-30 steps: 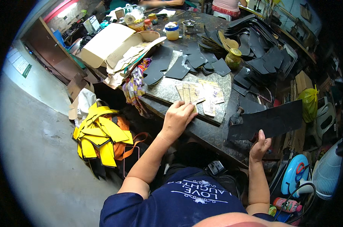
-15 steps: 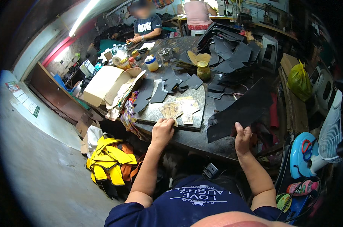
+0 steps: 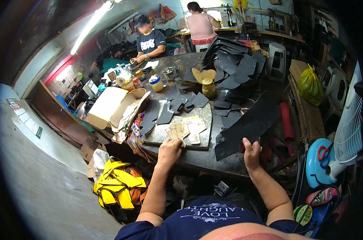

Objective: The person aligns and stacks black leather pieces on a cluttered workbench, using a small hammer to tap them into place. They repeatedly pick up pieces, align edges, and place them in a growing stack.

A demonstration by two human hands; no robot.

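Along the near edge of the table (image 3: 201,158), the right hand (image 3: 252,155) is grasping a black sheet (image 3: 245,130) one-sidedly, perhaps risking bending; the left hand (image 3: 169,152) is hiding its grip.

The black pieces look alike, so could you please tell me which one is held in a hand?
The long black piece in the right hand; the other black pieces lie unheld on the table or the grey slab.

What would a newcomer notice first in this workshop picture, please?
The bright yellow pieces heaped at the lower left, beside the table, stand out first. Next comes the large black sheet in the right hand, then the yellow-green bag at the right.
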